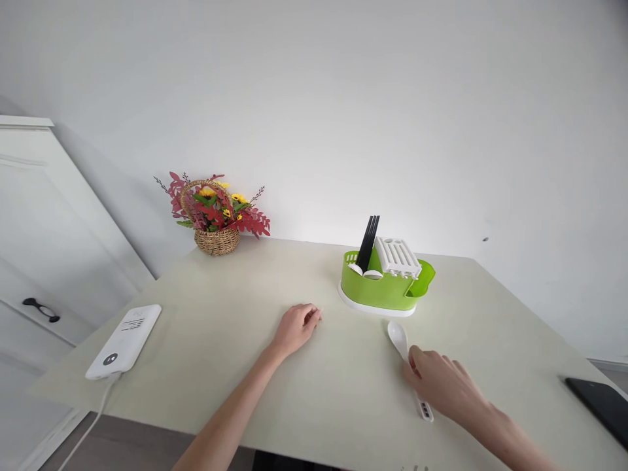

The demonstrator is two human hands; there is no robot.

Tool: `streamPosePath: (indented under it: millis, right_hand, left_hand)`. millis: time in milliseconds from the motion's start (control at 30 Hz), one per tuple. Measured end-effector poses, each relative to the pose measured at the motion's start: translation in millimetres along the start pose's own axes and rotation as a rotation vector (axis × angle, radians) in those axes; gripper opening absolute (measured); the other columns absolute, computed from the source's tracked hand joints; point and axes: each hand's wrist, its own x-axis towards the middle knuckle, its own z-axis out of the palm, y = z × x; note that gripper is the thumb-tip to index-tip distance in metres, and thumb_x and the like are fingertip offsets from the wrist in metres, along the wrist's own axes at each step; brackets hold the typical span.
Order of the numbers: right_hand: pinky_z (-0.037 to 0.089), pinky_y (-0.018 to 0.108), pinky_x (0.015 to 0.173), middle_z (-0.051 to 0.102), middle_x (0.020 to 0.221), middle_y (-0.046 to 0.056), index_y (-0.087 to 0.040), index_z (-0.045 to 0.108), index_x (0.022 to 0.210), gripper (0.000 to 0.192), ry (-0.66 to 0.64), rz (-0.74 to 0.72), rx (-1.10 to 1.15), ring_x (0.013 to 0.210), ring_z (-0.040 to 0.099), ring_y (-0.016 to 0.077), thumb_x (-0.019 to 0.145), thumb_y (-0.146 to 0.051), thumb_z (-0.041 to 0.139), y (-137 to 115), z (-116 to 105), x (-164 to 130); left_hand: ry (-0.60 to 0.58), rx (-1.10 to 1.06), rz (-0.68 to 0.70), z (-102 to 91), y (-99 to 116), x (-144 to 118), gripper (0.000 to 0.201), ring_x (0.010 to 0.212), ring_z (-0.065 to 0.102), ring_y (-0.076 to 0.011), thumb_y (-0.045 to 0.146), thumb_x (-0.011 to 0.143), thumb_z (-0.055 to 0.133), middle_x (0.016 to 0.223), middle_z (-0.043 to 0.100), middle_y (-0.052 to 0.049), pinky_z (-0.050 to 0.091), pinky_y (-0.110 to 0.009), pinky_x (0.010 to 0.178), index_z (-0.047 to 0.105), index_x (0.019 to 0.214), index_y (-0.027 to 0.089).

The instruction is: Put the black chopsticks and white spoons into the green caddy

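Observation:
A white spoon [398, 337] lies along the table below the utensil holder, its bowl pointing away from me and its handle end toward me. My right hand [439, 379] has its fingers closed around the middle of the handle, hiding part of it. My left hand [296, 328] rests on the tabletop, fingers curled together, with nothing visible in them. Beyond both hands stands a green and white utensil holder [375, 292]. Black chopsticks [368, 242] lean upright in its left compartment, beside two white spoon ends. A white slotted rack [397, 256] tops its right part.
A wicker basket [216, 242] of artificial flowers stands at the back left. A white power bank [125, 341] with a cable [101, 412] lies near the left edge. On the right edge is a black phone [601, 402]. A white cabinet [53, 229] adjoins the table [235, 294].

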Motion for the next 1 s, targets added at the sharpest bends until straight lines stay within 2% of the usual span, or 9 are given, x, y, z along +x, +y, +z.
streamPosePath:
  millis: [233,367,433,567,667,733,833,933,1000]
  right_hand:
    - [0.029,0.026,0.054,0.058,0.061,-0.002,-0.025,0.041,0.068,0.031,-0.017,-0.104,0.174,0.052,0.05,0.0151,0.098,-0.029,0.046,-29,0,-10]
    - [0.028,0.025,0.051,0.053,0.061,-0.003,-0.025,0.04,0.072,0.033,-0.054,-0.163,0.371,0.05,0.041,0.0132,0.102,-0.04,0.04,-37,-13,-19]
    - [0.027,0.025,0.048,0.05,0.061,-0.004,-0.026,0.04,0.074,0.035,-0.11,-0.179,0.444,0.048,0.037,0.0125,0.104,-0.045,0.037,-41,-23,-25]
    - [0.026,0.026,0.049,0.043,0.061,-0.004,-0.025,0.041,0.073,0.043,-0.113,-0.272,0.513,0.053,0.034,0.0129,0.105,-0.053,0.036,-40,-41,-34]
    - [0.033,0.026,0.051,0.047,0.063,-0.004,-0.026,0.052,0.079,0.043,-0.102,-0.334,0.546,0.056,0.041,0.0137,0.104,-0.058,0.039,-30,-53,-38]
    - [0.045,0.027,0.059,0.058,0.074,-0.002,-0.028,0.062,0.105,0.034,-0.085,-0.369,0.637,0.064,0.053,0.0156,0.102,-0.058,0.046,-18,-57,-40]
    - [0.055,0.031,0.071,0.068,0.1,0.004,-0.032,0.048,0.144,0.049,0.036,-0.341,0.822,0.082,0.065,0.0191,0.101,-0.056,0.051,10,-50,-36]
    - [0.055,0.03,0.065,0.068,0.103,0.005,-0.033,0.047,0.144,0.052,0.161,-0.204,0.906,0.082,0.067,0.0193,0.099,-0.059,0.052,43,-24,-25]
    - [0.056,0.031,0.065,0.068,0.102,0.005,-0.031,0.052,0.137,0.051,0.192,-0.125,0.907,0.081,0.068,0.0196,0.097,-0.063,0.053,62,-1,-18]
  left_hand:
    - [-0.047,-0.053,-0.01,0.0,14,-3,0.043,0.073,0.065,-0.0182,0.048,0.105,0.044,0.076,0.073,-0.003,0.048,-0.029,0.074,0.068,0.081,0.021]
    - [-0.243,-0.256,-0.029,-4.6,54,-14,0.043,0.083,0.07,-0.0187,0.055,0.104,0.045,0.104,0.076,-0.008,0.05,-0.027,0.071,0.068,0.114,0.02]
    - [-0.353,-0.272,0.017,-9.4,79,-18,0.045,0.082,0.069,-0.0187,0.056,0.104,0.046,0.102,0.076,-0.007,0.05,-0.027,0.073,0.065,0.126,0.022]
    - [-0.459,-0.184,0.132,-23.4,118,-19,0.037,0.069,0.064,-0.0162,0.046,0.108,0.041,0.081,0.072,-0.001,0.047,-0.026,0.069,0.069,0.122,0.026]
    - [-0.461,-0.117,0.166,-39.9,129,-17,0.033,0.067,0.062,-0.0155,0.035,0.107,0.041,0.081,0.073,-0.001,0.046,-0.025,0.067,0.071,0.122,0.029]
    - [-0.414,-0.062,0.194,-56.2,128,-13,0.033,0.069,0.064,-0.0153,0.029,0.106,0.043,0.085,0.074,-0.001,0.047,-0.025,0.07,0.071,0.122,0.029]
    - [-0.177,-0.008,0.232,-87.2,117,-1,0.031,0.071,0.066,-0.0141,0.029,0.105,0.045,0.088,0.075,0.0,0.05,-0.024,0.074,0.071,0.122,0.029]
    - [0.226,-0.03,0.232,-114.8,104,19,0.031,0.069,0.066,-0.0133,0.037,0.106,0.047,0.089,0.075,-0.001,0.052,-0.024,0.071,0.069,0.123,0.024]
    - [0.418,-0.031,0.246,-124.8,100,35,0.034,0.068,0.066,-0.0131,0.04,0.106,0.047,0.092,0.076,-0.003,0.053,-0.023,0.068,0.068,0.124,0.021]
